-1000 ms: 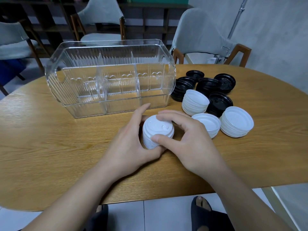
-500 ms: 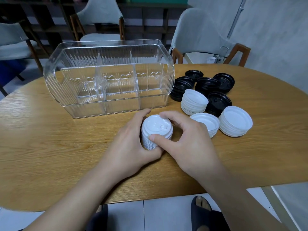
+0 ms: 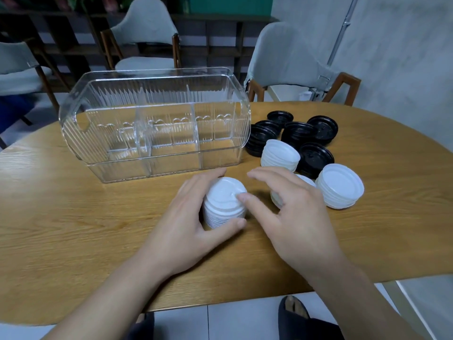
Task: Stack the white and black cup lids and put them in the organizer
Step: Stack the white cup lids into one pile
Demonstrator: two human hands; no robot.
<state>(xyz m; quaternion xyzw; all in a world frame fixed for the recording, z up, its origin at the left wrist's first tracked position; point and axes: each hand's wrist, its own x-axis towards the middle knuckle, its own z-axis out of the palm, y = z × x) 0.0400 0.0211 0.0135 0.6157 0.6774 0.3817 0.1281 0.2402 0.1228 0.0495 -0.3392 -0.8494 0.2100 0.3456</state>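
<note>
3 compartments stand bare in the clear organizer (image 3: pixel 157 123), which sits on the wooden table (image 3: pixel 61 229) just behind my hands, nothing in it yet. To its right lie the black lid stacks (image 3: pixel 297 133) and, nearer to me, 3 loose groups of white lids (image 3: pixel 339 186) — none of these is tidy enough to go in as it lies.

The step in hand, as I judge it, is squaring up the white lid stack (image 3: pixel 224 203) that stands upright on the table in front of the organizer's middle. My left hand (image 3: pixel 186 229) wraps it: fingers curled round the far side, thumb pressed along the near base, a real grip. My right hand (image 3: pixel 291 212) is spread and loose, holding nothing; only its thumb tip touches the stack's top rim, and its fingers hover above a small white pile I can barely see beneath them.

To do this well I would keep the left grip low and even so the ribbed rims nest flush, press straight down from the top with the right, then lift the column as 1 piece — squeezing the sides only lightly, since I expect thin lids to flex and pop apart — and lower it upright into 1 compartment.
</note>
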